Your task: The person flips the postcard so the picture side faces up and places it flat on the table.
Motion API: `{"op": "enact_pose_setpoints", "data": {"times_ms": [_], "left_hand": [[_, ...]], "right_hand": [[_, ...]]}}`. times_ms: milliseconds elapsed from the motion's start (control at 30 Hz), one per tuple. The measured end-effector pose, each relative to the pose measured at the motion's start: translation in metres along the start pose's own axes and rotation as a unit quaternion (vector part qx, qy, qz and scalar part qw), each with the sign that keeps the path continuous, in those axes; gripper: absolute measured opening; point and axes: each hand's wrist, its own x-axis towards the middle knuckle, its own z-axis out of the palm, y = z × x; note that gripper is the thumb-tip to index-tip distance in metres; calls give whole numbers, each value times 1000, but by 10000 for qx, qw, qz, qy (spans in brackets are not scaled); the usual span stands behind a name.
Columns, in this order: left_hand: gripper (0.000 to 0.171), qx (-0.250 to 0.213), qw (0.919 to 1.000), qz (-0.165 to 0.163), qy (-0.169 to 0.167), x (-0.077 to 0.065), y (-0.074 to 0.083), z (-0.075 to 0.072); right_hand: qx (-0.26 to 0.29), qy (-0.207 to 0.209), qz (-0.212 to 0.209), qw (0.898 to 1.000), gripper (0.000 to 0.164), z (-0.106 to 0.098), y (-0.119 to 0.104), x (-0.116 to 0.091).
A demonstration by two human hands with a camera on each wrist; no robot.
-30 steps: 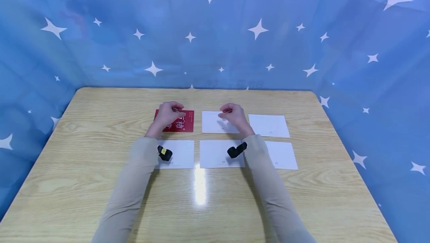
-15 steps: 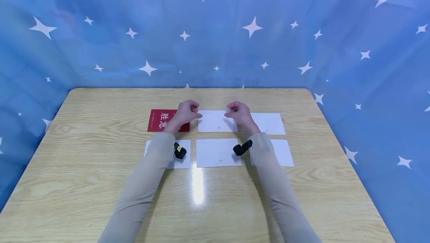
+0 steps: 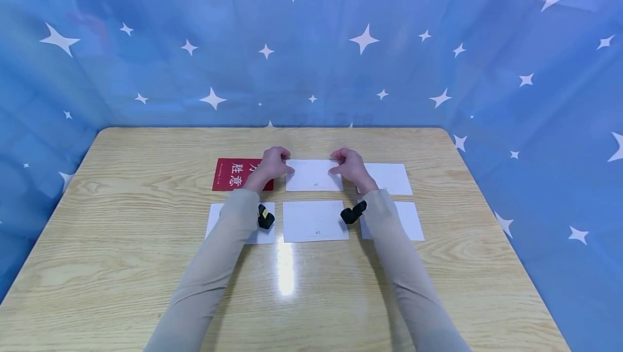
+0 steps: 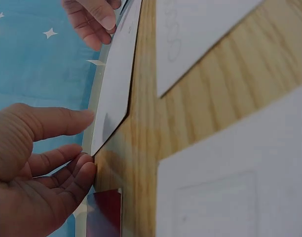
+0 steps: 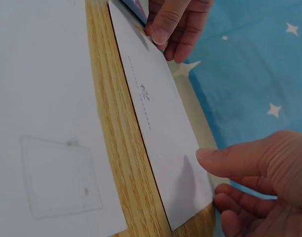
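A white postcard with a small printed mark lies face-up in the middle of the back row. My left hand is at its left end, thumb over the card's corner and fingers by the far edge, a gap between them. At the right end my right hand mirrors this, with its thumb above the card and fingers beside the edge. Neither hand pinches the card. Under the left wrist lies a red postcard with white characters, partly covered.
Another white postcard lies right of the right hand. The front row has three more: a left one and a right one, partly under the sleeves, and a middle one. A blue star-patterned cloth hangs behind the wooden table.
My left hand has moved right, from above the red card to the middle white card's left end. My right hand has shifted slightly right to its other end. Both have come lower.
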Motion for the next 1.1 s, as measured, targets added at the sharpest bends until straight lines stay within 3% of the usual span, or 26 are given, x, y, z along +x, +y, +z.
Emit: {"op": "enact_pose_setpoints", "data": {"times_ms": [300,733,1100], "left_hand": [[47,363,9993,-20,-49,3,2,5],[42,934,9949,227,-311,10,3,2],[40,903,9950,184,-381,12,3,3]], "right_hand": [[-473,-53,-286,9985,40,-2,3,3],[-984,-602,-562,9917,36,-10,0,11],[-1325,-671,-674,9866,35,-10,-1,17]]}}
